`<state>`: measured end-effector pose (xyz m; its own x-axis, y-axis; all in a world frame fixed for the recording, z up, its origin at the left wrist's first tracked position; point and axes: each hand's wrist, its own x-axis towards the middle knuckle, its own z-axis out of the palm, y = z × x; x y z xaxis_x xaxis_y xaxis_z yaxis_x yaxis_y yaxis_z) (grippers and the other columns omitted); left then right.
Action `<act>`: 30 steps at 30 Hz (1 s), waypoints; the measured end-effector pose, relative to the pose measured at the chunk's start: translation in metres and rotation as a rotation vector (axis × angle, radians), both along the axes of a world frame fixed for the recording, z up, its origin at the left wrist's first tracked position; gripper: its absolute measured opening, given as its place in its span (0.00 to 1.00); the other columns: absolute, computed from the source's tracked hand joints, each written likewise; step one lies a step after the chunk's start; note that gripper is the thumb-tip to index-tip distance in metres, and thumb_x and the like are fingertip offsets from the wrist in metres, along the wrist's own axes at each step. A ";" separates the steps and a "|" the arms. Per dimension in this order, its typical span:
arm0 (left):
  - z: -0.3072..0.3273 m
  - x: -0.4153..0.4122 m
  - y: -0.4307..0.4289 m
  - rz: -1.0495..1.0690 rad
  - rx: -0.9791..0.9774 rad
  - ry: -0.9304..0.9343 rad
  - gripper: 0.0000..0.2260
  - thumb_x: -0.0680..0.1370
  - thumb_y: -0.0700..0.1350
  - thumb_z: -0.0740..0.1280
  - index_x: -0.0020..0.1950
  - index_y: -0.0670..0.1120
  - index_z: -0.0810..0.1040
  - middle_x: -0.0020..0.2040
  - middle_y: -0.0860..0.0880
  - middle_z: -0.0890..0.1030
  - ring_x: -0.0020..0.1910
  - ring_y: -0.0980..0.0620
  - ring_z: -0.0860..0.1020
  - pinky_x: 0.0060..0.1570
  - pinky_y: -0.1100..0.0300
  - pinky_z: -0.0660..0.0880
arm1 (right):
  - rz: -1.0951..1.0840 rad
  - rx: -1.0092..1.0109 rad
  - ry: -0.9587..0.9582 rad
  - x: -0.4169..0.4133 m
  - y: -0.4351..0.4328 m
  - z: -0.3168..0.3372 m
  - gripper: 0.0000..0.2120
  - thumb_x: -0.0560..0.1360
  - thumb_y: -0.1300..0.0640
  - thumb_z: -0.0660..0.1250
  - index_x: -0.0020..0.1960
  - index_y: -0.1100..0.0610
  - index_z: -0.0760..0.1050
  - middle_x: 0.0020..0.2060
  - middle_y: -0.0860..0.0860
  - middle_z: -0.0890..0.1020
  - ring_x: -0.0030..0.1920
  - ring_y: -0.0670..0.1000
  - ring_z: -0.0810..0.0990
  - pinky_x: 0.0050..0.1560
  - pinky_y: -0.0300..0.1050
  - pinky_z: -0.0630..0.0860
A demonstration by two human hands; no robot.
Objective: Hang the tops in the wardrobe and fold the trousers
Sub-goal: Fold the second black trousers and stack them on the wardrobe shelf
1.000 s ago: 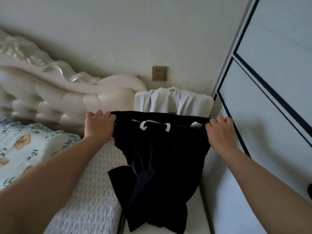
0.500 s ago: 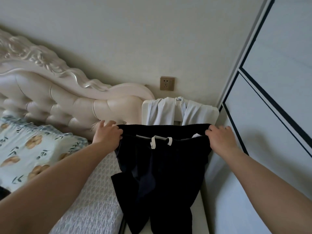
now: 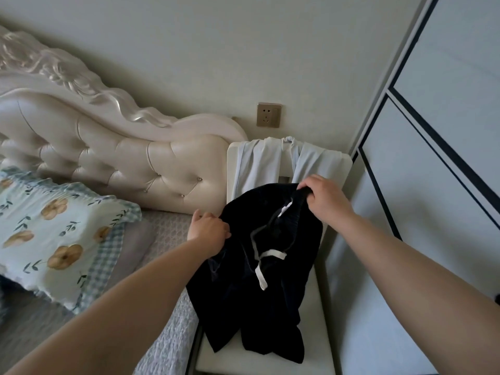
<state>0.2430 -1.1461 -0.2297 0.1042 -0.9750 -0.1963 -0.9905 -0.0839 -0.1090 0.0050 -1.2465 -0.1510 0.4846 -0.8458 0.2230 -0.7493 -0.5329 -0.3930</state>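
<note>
Black trousers: waistband pinched in left hand and gripped by right hand, legs draped below on the white chair. Wardrobe door just right; bed edge left.

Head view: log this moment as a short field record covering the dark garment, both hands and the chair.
Garment: black fabric trousers with a white drawstring, bunched, lower part lying on the seat of the white chair
Left hand: fingers grip the trousers' left edge
Right hand: fingers pinch the waistband, held higher than the left
Chair back: pale blue cloth garment draped over it
Fold: not yet done
</note>
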 end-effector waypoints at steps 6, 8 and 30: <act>-0.007 -0.037 -0.005 0.100 0.037 0.678 0.25 0.75 0.58 0.66 0.71 0.55 0.68 0.68 0.49 0.70 0.69 0.48 0.67 0.68 0.55 0.62 | 0.118 0.134 0.035 0.005 0.009 -0.001 0.15 0.73 0.70 0.58 0.52 0.61 0.79 0.51 0.53 0.79 0.51 0.54 0.77 0.54 0.48 0.73; -0.005 -0.051 -0.004 0.086 0.067 0.871 0.26 0.72 0.57 0.71 0.67 0.52 0.71 0.63 0.51 0.73 0.64 0.51 0.72 0.60 0.61 0.67 | 0.127 0.149 0.037 0.005 0.009 -0.003 0.15 0.73 0.70 0.58 0.51 0.60 0.80 0.50 0.53 0.79 0.51 0.54 0.77 0.55 0.50 0.74; -0.065 -0.123 0.042 0.128 -0.144 0.411 0.21 0.73 0.59 0.67 0.64 0.56 0.71 0.64 0.53 0.69 0.67 0.50 0.63 0.73 0.51 0.53 | -0.128 0.743 -0.478 0.004 0.003 0.000 0.10 0.76 0.70 0.58 0.47 0.60 0.76 0.40 0.55 0.79 0.38 0.53 0.81 0.38 0.42 0.82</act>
<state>0.1204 -1.1045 -0.2944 0.1674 -0.9797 -0.1104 -0.9296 -0.1942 0.3133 0.0087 -1.2434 -0.1514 0.3723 -0.8938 -0.2501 -0.4535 0.0599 -0.8892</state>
